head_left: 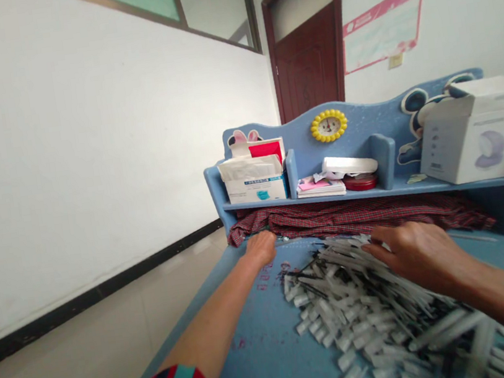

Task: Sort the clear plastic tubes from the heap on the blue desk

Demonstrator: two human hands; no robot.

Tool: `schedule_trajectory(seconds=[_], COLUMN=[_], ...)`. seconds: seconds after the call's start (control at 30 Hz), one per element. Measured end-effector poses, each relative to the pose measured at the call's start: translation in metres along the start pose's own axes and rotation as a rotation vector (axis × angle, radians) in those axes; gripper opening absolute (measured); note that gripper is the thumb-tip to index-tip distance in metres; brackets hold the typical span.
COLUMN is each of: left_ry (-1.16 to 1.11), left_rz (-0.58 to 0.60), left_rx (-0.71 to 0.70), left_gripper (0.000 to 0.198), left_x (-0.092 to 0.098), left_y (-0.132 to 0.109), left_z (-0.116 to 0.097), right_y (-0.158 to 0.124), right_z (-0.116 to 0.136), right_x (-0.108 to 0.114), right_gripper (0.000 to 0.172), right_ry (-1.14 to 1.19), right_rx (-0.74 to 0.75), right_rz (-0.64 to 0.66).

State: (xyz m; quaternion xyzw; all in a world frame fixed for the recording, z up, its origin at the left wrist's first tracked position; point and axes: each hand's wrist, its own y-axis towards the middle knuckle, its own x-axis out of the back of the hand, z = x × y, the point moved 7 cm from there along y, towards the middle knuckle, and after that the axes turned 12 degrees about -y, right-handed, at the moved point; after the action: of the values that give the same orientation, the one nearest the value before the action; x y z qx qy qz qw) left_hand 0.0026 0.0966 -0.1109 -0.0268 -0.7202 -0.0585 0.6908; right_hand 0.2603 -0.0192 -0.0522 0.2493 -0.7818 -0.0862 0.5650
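Note:
My left hand [261, 248] is closed at the far left part of the blue desk top [256, 320], next to small clear bits [283, 239] by the folded cloth. Its fingertips face away, so anything in them is hidden. Over the back right of a heaped pile of translucent whitish plastic tubes or caps [360, 324] my right hand [405, 249] is held with fingers curled and the thumb close to the index finger. Whatever it pinches, if anything, cannot be made out. Thin black sticks [387, 285] lie mixed among the tubes.
Red plaid cloth [331, 218] lies bunched along the back under a blue shelf [258, 202]. The shelf carries a mask box [256, 188], papers [320, 187], a dark red round tin [361, 182] and a large white box [473, 133]. A white wall [86, 143] stands left.

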Motion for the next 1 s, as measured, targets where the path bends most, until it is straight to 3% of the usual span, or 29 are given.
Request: schedule_trajectory(seconds=[0.27, 0.37, 0.5, 0.67, 0.83, 1.0], left_ry=[-0.029, -0.084, -0.209, -0.442, -0.781, -0.977], left_rz=[0.065, 0.073, 0.075, 0.134, 0.197, 0.282], left_rx=[-0.001, -0.006, -0.077, -0.271, -0.447, -0.408], left_gripper=[0.029, 0.028, 0.011, 0.010, 0.014, 0.012], left_x=[-0.010, -0.004, 0.018, 0.042, 0.050, 0.040], left_y=[0.010, 0.006, -0.010, -0.046, -0.076, -0.084], left_z=[-0.002, -0.002, -0.007, -0.036, -0.077, -0.092], right_y=[-0.003, -0.003, -0.003, -0.001, 0.001, 0.002], right_z=[0.001, 0.001, 0.000, -0.005, -0.005, 0.003], right_x=[0.002, 0.001, 0.000, 0.003, 0.004, -0.006], right_gripper=[0.030, 0.030, 0.030, 0.028, 0.031, 0.030], right_ry=[0.041, 0.044, 0.073, 0.213, 0.557, 0.897], right_rx=[0.012, 0.007, -0.007, -0.051, -0.027, 0.019], right_rz=[0.018, 0.033, 0.045, 0.035, -0.003, 0.079])
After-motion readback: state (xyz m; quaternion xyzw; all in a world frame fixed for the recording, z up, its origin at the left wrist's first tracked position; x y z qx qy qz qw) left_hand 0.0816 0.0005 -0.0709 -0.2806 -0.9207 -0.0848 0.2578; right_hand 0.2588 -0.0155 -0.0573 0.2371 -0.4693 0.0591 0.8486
